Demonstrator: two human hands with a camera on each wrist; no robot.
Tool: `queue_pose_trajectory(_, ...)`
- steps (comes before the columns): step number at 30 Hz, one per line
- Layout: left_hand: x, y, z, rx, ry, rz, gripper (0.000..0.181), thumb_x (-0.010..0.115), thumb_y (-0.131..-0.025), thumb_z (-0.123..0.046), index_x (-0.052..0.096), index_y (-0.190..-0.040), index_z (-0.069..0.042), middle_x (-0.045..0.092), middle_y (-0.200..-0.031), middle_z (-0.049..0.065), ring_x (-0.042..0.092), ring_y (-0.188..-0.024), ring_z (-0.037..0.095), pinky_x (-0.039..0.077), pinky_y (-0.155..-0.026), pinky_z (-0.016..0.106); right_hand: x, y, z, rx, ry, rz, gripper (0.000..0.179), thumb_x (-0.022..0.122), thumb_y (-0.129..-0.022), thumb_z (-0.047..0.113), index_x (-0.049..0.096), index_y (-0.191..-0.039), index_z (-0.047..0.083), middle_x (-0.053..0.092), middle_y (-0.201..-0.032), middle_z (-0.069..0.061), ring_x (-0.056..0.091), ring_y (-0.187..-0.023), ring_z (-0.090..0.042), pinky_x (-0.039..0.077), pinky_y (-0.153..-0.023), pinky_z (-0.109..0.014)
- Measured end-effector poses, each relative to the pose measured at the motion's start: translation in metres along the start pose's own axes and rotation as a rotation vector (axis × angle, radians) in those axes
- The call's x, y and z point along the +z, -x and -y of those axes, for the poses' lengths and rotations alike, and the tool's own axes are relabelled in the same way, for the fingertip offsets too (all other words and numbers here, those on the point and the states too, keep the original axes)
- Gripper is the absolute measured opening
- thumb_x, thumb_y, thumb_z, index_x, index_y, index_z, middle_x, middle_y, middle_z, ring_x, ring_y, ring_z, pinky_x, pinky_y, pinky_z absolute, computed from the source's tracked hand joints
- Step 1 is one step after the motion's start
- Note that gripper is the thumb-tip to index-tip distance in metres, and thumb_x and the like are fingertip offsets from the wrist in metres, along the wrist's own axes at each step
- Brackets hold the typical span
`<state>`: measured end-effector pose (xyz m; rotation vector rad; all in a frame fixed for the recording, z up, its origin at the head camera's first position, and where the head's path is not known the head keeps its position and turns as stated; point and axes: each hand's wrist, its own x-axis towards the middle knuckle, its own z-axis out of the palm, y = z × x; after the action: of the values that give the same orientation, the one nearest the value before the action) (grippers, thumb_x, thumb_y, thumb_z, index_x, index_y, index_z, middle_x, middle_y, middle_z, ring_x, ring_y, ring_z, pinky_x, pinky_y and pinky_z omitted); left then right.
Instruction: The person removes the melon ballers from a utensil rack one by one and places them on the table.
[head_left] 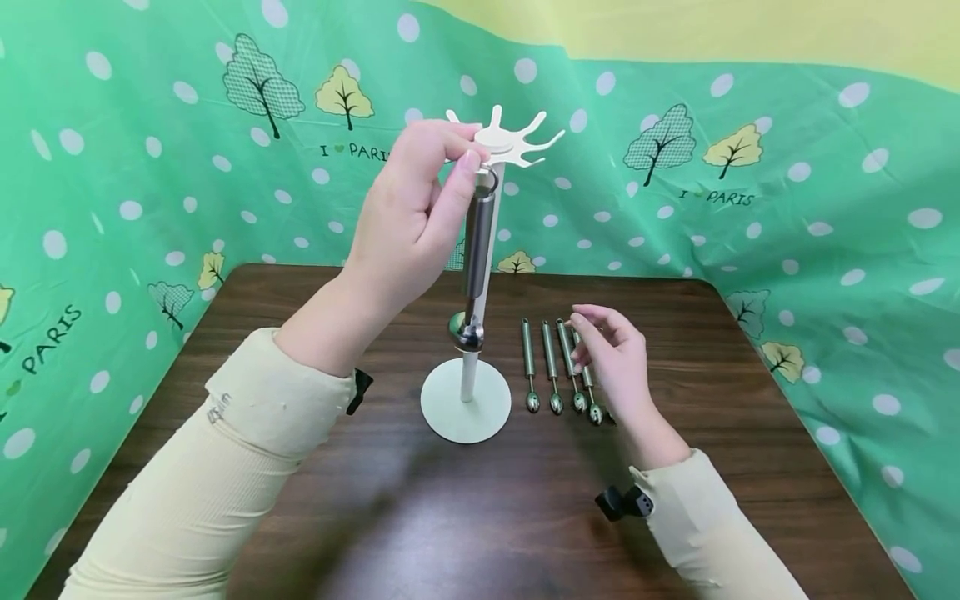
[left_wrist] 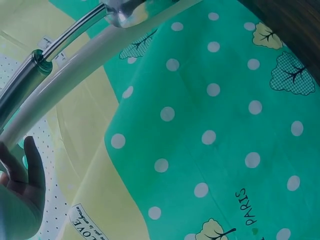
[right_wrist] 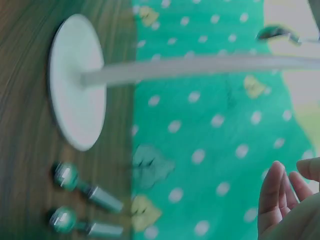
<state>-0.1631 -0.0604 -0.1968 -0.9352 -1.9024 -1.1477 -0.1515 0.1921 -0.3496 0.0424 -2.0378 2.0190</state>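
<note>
A metal scoop with a round bowl hangs upright, bowl down, along the pole of a white stand. With thumb and fingertips, my left hand pinches it by the ring at its top, close to the stand's hooks. In the left wrist view the scoop's handle runs beside the pole. Several similar scoops lie in a row on the table. Over the right end of that row is my right hand, fingers loosely bent, partly hiding the scoops there. The right wrist view shows nothing between its fingers.
The stand's round white base rests on a dark wooden table. Its hooks fan outward at the top. A green dotted cloth hangs behind the table and along both sides.
</note>
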Motion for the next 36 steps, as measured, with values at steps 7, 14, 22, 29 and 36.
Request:
queue_pose_trajectory(7, 0.003, 0.0, -0.004, 0.018, -0.119, -0.037, 0.025, 0.045, -0.103, -0.02, 0.061, -0.098, -0.001, 0.062, -0.114, 0.014, 0.061, -0.11, 0.014, 0.038, -0.061, 0.021, 0.024, 0.023, 0.033, -0.039, -0.091, 0.101, 0.02, 0.059, -0.097, 0.005, 0.071, -0.098, 0.021, 0.075, -0.093, 0.003, 0.056, -0.048, -0.01, 0.048, -0.042, -0.021)
queue_pose_trajectory(14, 0.005, -0.001, -0.009, 0.03, -0.238, -0.154, 0.025, 0.055, -0.099, -0.027, 0.07, -0.099, -0.007, 0.067, -0.104, 0.009, 0.039, -0.055, 0.013, 0.033, -0.053, 0.02, 0.046, 0.039, 0.061, -0.082, -0.146, 0.258, 0.022, 0.057, -0.097, 0.005, 0.07, -0.114, 0.012, 0.073, -0.108, 0.002, 0.057, -0.05, -0.014, 0.047, -0.041, -0.025)
queue_pose_trajectory(22, 0.004, -0.002, -0.015, 0.023, -0.323, -0.168, 0.027, 0.058, -0.096, -0.032, 0.067, -0.098, -0.007, 0.066, -0.096, 0.007, 0.057, -0.059, 0.015, 0.042, -0.052, 0.025, 0.064, 0.04, 0.067, -0.064, -0.083, 0.321, 0.034, 0.056, -0.097, 0.005, 0.058, -0.131, -0.001, 0.068, -0.119, -0.005, 0.057, -0.05, -0.012, 0.048, -0.042, -0.025)
queue_pose_trajectory(29, -0.003, -0.003, -0.008, 0.049, -0.249, -0.095, 0.037, 0.054, -0.095, -0.034, 0.061, -0.115, -0.003, 0.065, -0.12, 0.009, 0.068, -0.094, 0.016, 0.052, -0.06, 0.025, 0.071, 0.035, 0.068, -0.031, -0.046, 0.374, 0.037, 0.058, -0.097, 0.008, 0.055, -0.134, 0.006, 0.065, -0.111, -0.001, 0.054, -0.049, -0.012, 0.037, -0.039, -0.022)
queue_pose_trajectory(36, -0.01, -0.007, -0.007, 0.041, -0.29, -0.047, 0.037, 0.045, -0.098, -0.031, 0.068, -0.112, -0.006, 0.072, -0.11, 0.006, 0.069, -0.079, 0.017, 0.048, -0.059, 0.028, 0.072, 0.035, 0.071, -0.064, -0.045, 0.406, 0.027, 0.055, -0.099, 0.01, 0.055, -0.126, 0.005, 0.064, -0.088, 0.005, 0.046, -0.048, -0.015, 0.032, -0.038, -0.023)
